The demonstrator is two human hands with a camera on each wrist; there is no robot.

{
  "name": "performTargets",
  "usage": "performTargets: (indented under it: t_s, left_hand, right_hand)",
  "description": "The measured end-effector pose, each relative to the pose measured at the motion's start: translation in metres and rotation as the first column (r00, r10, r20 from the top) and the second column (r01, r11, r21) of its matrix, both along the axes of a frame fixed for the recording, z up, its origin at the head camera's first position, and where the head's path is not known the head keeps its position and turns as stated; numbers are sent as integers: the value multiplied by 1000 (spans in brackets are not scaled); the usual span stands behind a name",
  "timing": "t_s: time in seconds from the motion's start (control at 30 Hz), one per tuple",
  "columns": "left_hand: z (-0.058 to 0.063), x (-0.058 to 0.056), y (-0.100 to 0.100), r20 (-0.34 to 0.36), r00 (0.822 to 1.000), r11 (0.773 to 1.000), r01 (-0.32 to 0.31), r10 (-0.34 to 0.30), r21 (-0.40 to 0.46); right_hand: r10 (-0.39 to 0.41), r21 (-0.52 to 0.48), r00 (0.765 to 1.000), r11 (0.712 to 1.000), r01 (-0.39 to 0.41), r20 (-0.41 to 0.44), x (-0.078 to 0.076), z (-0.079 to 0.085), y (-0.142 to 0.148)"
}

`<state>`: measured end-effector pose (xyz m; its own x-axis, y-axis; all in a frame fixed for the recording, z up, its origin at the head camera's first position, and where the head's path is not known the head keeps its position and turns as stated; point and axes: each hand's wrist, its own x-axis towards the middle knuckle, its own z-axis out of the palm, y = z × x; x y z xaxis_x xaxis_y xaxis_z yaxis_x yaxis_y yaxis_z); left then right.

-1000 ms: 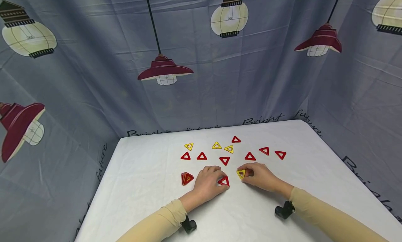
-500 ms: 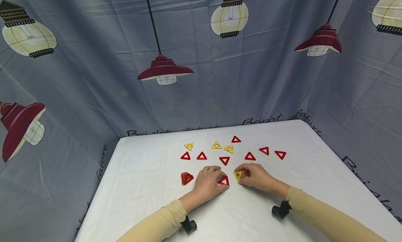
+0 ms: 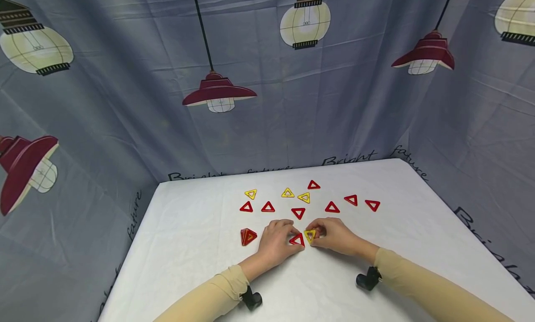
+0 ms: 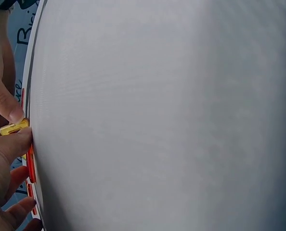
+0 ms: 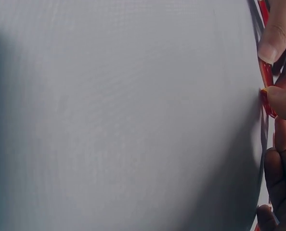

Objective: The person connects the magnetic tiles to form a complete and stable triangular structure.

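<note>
Lying on the white table is a red triangular tile [image 3: 302, 239], and my left hand [image 3: 277, 242] holds it between thumb and fingers. Just to its right, my right hand [image 3: 336, 236] pinches a yellow triangular tile [image 3: 310, 231] that stands tilted, with red showing behind it. The two tiles nearly meet at their edges. From the left wrist, the yellow tile [image 4: 17, 127] appears right at my left thumb [image 4: 13, 144], above the red tile [image 4: 32, 166]. In the right wrist view, my right thumb [image 5: 283, 102] presses a red piece with a yellow edge [image 5: 266, 104].
Left of my left hand sits a red-and-orange three-sided piece [image 3: 248, 237]. Several loose red tiles [image 3: 268, 210] and a few yellow tiles [image 3: 287, 196] lie farther back on the white-covered table [image 3: 192, 247]. A grey patterned curtain [image 3: 267, 136] hangs behind.
My right hand has moved left with the yellow tile, bringing it up close to the red tile. My left hand has stayed in place on the red tile.
</note>
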<state>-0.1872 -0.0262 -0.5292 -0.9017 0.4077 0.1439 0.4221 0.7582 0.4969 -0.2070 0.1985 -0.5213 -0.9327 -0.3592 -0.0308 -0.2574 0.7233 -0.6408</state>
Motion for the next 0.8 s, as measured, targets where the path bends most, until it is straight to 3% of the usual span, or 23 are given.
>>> performTargets:
  t_s: [0.3,0.8]
  left_hand:
    - [1,0,1,-1,1000,1000,-2,2,-1]
    - [1,-1,0,0,1000,1000,-1,1,-1]
  right_hand:
    - [-10,16,1000,1000,10,5,0,-3,-7]
    - [38,-60,999,998,-37,6,1,-3,-9]
